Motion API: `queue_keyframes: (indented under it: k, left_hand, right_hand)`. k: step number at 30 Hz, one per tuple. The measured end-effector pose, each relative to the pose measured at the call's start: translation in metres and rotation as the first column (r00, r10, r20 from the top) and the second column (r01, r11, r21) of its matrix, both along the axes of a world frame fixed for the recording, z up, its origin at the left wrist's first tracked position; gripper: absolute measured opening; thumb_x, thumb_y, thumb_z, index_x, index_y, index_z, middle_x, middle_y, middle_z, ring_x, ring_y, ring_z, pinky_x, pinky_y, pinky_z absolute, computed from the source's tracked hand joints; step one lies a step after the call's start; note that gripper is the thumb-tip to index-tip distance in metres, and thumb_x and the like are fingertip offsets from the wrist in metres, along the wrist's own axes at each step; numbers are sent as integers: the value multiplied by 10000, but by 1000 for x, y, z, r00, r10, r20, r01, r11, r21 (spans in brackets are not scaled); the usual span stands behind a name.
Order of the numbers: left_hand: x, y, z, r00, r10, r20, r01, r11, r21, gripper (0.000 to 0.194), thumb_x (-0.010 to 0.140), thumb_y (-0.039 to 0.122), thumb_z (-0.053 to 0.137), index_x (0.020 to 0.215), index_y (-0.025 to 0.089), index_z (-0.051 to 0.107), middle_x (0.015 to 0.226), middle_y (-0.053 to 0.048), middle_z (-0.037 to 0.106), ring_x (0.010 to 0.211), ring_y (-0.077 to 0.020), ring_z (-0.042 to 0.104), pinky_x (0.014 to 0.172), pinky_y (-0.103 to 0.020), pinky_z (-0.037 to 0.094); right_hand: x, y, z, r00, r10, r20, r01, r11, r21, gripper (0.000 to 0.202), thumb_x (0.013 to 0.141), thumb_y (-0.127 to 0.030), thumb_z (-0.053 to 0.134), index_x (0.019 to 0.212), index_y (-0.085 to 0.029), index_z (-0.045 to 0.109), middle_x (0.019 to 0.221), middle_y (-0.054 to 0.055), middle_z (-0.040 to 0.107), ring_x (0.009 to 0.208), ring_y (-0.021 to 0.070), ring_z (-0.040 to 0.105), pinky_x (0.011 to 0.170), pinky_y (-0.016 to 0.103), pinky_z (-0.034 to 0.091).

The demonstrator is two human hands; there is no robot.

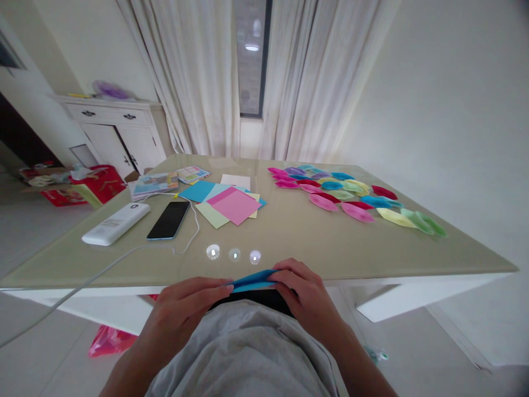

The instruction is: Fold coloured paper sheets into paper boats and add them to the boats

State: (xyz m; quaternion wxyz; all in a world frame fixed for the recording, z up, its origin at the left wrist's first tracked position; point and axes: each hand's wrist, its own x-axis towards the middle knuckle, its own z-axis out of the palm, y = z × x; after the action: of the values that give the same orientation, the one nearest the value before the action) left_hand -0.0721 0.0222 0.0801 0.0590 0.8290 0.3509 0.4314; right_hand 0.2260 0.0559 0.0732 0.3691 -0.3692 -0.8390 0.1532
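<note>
A white power bank (115,224) and a dark-screened smartphone (168,220) lie left of centre in the frame beside a white cable (119,258), with a white cabinet (142,137) at upper left and pale curtains (202,71) at top centre.

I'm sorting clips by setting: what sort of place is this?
Probably a room in a home: pale curtains flank a window, and a white two-drawer cabinet stands to the left.

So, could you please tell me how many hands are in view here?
2: the left hand grips the left end of the folded blue paper, and the right hand grips its right end. No others show.
</note>
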Motion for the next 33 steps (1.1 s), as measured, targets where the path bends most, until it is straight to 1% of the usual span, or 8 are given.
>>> queue_keyframes:
  k: [2, 5, 9, 12, 15, 20, 27, 33]
  left_hand:
    - [1, 0, 1, 1000, 3, -7, -3, 1000, 10, 233, 1119, 296, 586, 1180, 272, 810, 1143, -18, 869, 951, -116, 845, 887, -149, 637]
    - [4, 1, 3, 999, 42, 7, -42, 999, -12, 256, 1114, 365, 593, 1036, 250, 808, 1017, 0, 884, 852, -119, 854, 831, -142, 651]
    - [7, 3, 2, 996, 85, 24, -85, 996, 15, 307, 1109, 408, 593, 968, 238, 804, 947, 4, 884, 792, -124, 856, 798, -144, 660]
    - [6, 3, 0, 997, 77, 12, -77, 997, 22, 304, 1113, 392, 588, 980, 231, 809, 969, -3, 883, 823, -120, 855, 825, -137, 652]
    - [5, 3, -1, 999, 45, 13, -44, 998, -35, 271, 1120, 365, 580, 1025, 239, 800, 1004, 2, 875, 869, -108, 848, 844, -124, 638]
    - [5, 2, -4, 1000, 25, 7, -24, 994, -107, 222, 1123, 338, 577, 1111, 263, 785, 1068, 3, 858, 945, -114, 832, 890, -136, 621]
    - [8, 4, -5, 999, 35, 13, -32, 988, -149, 208, 1116, 336, 590, 1080, 260, 781, 1054, -9, 843, 915, -122, 814, 856, -150, 613]
    - [10, 2, -10, 1000, 30, -3, -30, 985, -167, 186, 1093, 330, 630, 1138, 279, 803, 1066, -8, 851, 915, -135, 824, 850, -164, 626]
  right_hand:
    - [-1, -1, 4, 1000, -8, 3, 8, 1000, -14, 160, 1064, -129, 619, 1071, -230, 743, 1115, 72, 756, 1004, 233, 714, 911, 353, 585]
    - [-2, -3, 8, 1000, 1, -5, -1, 999, -33, 167, 1077, -130, 587, 1067, -230, 720, 1103, 67, 747, 988, 223, 711, 901, 343, 583]
    - [-1, -4, 8, 1000, -22, 8, 22, 999, 28, 132, 1064, -148, 631, 1093, -234, 726, 1129, 71, 750, 1013, 231, 711, 904, 349, 576]
    - [-1, -3, 6, 997, -55, 51, 51, 995, 85, 100, 1055, -155, 658, 1075, -227, 723, 1106, 73, 755, 994, 243, 703, 893, 365, 567]
    - [-2, -3, 7, 994, -72, 76, 64, 992, 105, 104, 1055, -128, 642, 1050, -212, 703, 1064, 73, 750, 958, 243, 696, 871, 366, 561]
    - [-2, -5, 10, 992, -60, 109, 52, 996, 69, 127, 1054, -101, 625, 1056, -208, 694, 1085, 78, 735, 968, 237, 688, 854, 347, 555]
    - [2, -4, 10, 998, -27, 63, 23, 997, 69, 141, 1093, -168, 592, 1044, -220, 713, 1081, 72, 742, 961, 226, 684, 857, 338, 549]
    - [2, -7, 12, 996, -40, 84, 35, 997, 66, 133, 1087, -187, 618, 1047, -228, 738, 1084, 77, 755, 983, 235, 699, 866, 349, 560]
